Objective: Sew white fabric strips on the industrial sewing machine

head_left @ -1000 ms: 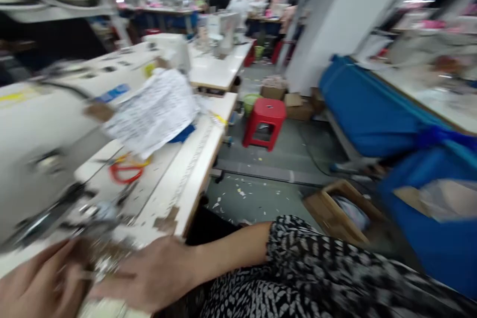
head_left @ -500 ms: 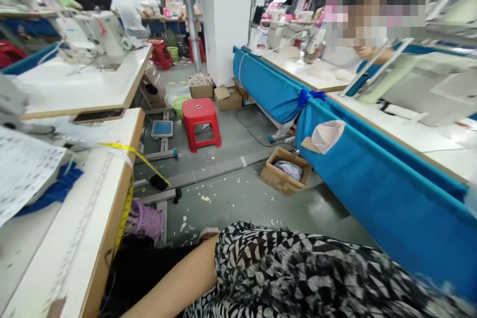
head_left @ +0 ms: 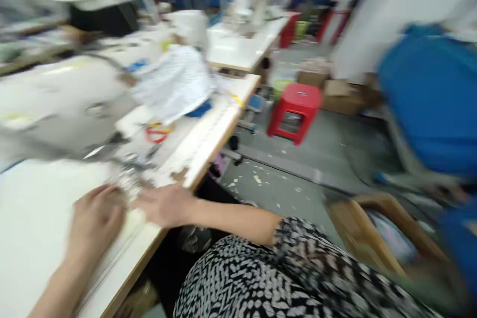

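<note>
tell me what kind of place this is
Probably a garment sewing workshop: a large white sewing machine on the worktable, another machine on a table further back, and red-handled scissors lying nearby.

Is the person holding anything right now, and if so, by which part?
That cannot be told: the left hand and right hand are blurred beside the shiny metal parts, and no held thing shows clearly.

Left hand [head_left: 97, 216] is curling its fingers beside the right hand [head_left: 167, 204], whose fingers are reaching forward, forearm slanting.
</note>
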Available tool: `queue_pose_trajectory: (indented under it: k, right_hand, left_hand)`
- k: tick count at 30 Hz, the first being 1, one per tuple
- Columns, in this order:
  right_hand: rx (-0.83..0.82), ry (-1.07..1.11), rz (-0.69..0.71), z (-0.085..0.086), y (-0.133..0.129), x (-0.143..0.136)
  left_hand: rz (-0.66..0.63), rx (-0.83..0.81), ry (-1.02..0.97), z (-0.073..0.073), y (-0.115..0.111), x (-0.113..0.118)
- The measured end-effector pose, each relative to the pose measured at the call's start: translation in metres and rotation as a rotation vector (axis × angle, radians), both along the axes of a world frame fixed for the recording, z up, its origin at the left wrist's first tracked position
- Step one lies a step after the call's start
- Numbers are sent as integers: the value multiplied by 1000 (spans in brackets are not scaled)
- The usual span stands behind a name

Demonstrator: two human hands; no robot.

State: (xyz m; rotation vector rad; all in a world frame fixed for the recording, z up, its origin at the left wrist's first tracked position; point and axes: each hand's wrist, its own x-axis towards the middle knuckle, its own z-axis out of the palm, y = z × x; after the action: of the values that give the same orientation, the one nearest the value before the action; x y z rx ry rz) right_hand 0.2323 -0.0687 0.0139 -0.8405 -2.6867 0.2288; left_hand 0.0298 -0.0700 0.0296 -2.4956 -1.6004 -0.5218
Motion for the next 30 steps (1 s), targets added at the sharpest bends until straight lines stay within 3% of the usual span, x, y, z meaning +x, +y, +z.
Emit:
queue_pose_trajectory:
  k: [2,6,10,13,15,18,20,26,30]
  right_hand:
    - [-8,107,-80,-13,-2,0]
    - [72,282,-47,-32,13,-10]
    - [124,406,31,-32,10,-8]
    - [112,411,16,-27,3,-1]
    - [108,398,-6,-25,1,1]
    - [112,363,-22,-25,1,0]
    - [124,346,-27,-25,1,-2]
    - [150,363,-36,-28,1,-4]
    - [27,396,-83,-29,3,-4]
  left_hand:
    - [174,25,11,-5,-41,-12]
    - [295,-42,-12,-9,-102,-23]
    - [587,31,-116,-9,-162,-46]
    - [842,71,-223,-7,-201,-81]
    - [1029,77,-253,-3,-216,-110]
    - [1265,29,-206,3,-216,-149]
    - [1337,-20,-174,5,-204,-167]
    - [1324,-51,-177,8,-166,-188]
    - [1302,-33,-305,31,-166,-192]
